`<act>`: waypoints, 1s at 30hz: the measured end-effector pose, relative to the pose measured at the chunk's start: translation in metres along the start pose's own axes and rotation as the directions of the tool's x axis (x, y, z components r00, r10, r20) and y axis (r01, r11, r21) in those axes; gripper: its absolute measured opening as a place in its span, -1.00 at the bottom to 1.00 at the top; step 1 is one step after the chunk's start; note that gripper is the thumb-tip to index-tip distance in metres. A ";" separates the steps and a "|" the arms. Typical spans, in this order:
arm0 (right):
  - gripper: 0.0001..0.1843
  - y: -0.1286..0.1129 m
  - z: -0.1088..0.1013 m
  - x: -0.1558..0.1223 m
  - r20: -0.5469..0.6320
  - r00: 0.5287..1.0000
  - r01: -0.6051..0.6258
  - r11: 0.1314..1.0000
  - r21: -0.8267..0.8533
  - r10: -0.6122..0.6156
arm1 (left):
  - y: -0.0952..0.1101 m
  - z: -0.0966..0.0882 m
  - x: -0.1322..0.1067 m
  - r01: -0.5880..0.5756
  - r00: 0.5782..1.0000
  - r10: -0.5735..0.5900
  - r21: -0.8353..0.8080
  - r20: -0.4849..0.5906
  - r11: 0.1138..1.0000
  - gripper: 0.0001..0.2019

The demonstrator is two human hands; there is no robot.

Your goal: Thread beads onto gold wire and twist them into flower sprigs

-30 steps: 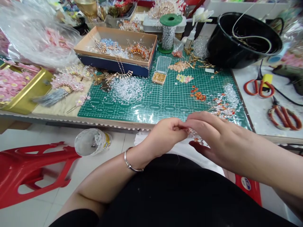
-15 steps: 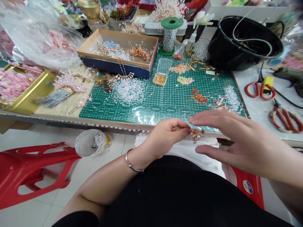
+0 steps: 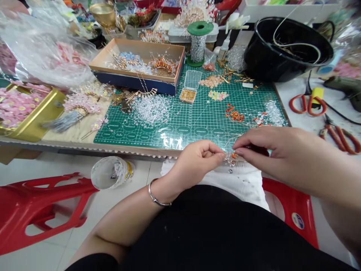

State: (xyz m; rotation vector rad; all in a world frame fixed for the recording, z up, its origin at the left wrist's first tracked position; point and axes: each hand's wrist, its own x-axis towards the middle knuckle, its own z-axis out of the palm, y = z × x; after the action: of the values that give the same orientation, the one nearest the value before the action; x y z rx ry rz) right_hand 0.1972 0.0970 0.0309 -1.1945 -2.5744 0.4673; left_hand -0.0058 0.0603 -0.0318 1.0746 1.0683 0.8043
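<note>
Head view: small wired spray of orange and clear beads (image 3: 231,158), held just past the near edge of the green cutting mat (image 3: 194,128), above a white cloth (image 3: 239,180) on the lap. Left hand (image 3: 201,160), a silver bangle (image 3: 158,194) at its wrist, clenched, fingers pinched on the spray's wire. Right hand (image 3: 273,154) closed on the spray from the other side, fingertips (image 3: 238,149) gripping at the beads.

On the mat, a heap of loose crystal beads (image 3: 150,109) toward the left, orange beads (image 3: 234,114) toward the right, and a small clear box of gold beads (image 3: 187,88) near the far edge; round printed markers along the near edge, lettering too small to read.

Past the far edge, a cardboard box (image 3: 137,54) holding gold-wire beaded tiaras, a green-flanged spool of crystal beads (image 3: 197,47), and a black bucket (image 3: 287,49). By the counter's right edge, red-handled scissors (image 3: 307,104) and red-handled pliers (image 3: 340,138). At its left end, a gold tray (image 3: 36,116) of pink flowers. Below, a plastic tub (image 3: 113,172) with a yellow label, unreadable, lay on the floor beside a red stool (image 3: 42,203).
</note>
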 end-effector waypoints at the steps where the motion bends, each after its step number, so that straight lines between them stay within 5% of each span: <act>1: -0.74 -0.005 0.002 -0.003 -0.030 1.000 0.001 0.999 -0.039 -0.003 | 0.000 0.001 0.001 0.004 1.000 -0.004 -0.007 -0.016 1.000 -0.83; 9: -0.77 -0.024 0.017 -0.017 -0.048 0.958 -0.278 0.956 0.094 0.283 | -0.004 0.006 0.007 -0.005 0.998 0.001 -0.055 -0.068 0.998 -0.82; 14: -0.85 -0.013 0.017 -0.015 -0.136 0.981 -0.124 0.988 0.090 0.135 | -0.005 0.005 0.006 -0.016 0.997 0.009 -0.095 -0.082 0.995 -0.81; 17: -0.89 -0.004 0.019 -0.017 -0.084 0.992 -0.087 0.986 0.140 0.099 | -0.004 0.005 0.006 -0.009 0.994 -0.002 -0.103 -0.107 0.995 -0.83; 21: -0.31 0.005 0.024 -0.023 0.052 0.999 -0.008 0.999 0.035 0.006 | -0.002 0.005 0.005 0.019 0.992 -0.028 -0.076 -0.121 0.997 -0.82; 23: -0.18 0.005 0.029 -0.023 0.051 0.995 0.083 0.997 0.006 -0.083 | -0.002 0.006 0.005 0.016 0.993 -0.024 -0.071 -0.116 0.997 -0.83; 30: -0.84 -0.008 0.048 -0.017 -0.151 0.978 0.172 0.970 0.171 -0.147 | -0.005 0.007 0.003 0.043 0.998 -0.043 -0.008 -0.036 0.999 -0.82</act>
State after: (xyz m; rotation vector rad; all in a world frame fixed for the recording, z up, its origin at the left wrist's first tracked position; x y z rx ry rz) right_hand 0.1851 0.0703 -0.0118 -0.9158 -2.4256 0.5515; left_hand 0.0019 0.0601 -0.0366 1.0316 1.1146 0.7950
